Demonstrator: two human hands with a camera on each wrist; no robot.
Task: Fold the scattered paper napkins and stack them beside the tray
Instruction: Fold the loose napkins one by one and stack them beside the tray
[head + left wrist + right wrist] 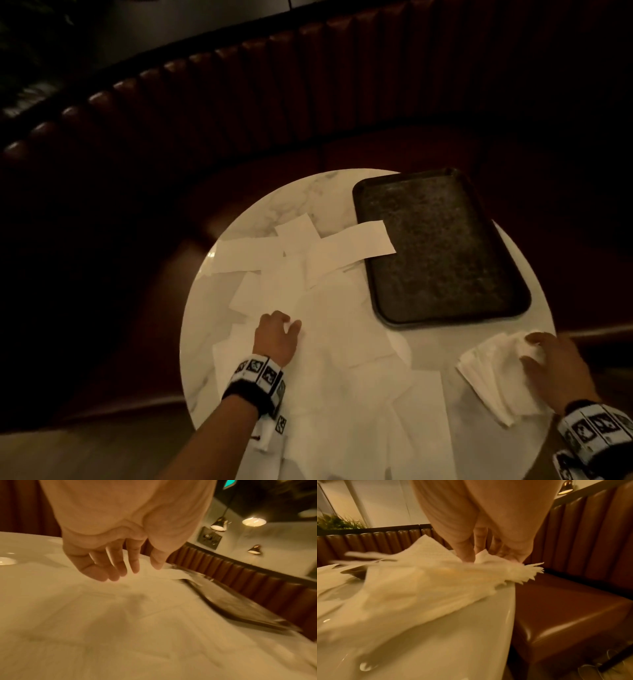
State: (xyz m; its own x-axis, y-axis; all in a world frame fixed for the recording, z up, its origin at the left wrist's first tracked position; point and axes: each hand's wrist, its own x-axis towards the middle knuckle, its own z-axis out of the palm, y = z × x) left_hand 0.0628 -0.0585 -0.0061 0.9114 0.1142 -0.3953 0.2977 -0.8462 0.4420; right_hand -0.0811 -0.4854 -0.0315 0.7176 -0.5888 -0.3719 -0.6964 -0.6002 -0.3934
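Head view shows the dark tray (442, 246) with one napkin strip (356, 241) overlapping its rim, scattered napkins (329, 329) covering the worktop (298, 192) under the relaxed left hand (275, 337), while right hand (551, 366) fingers grasp the folded stack (496, 373) beside the tray.

Loose white paper napkins (329, 329) cover the round white marble table (253, 212); the dark rectangular tray (442, 253) fills its far right.

My left hand (276, 337) hangs low, fingers (118, 566) loose and slightly spread; my right hand (548, 368) presses down, fingertips (467, 557) bent.
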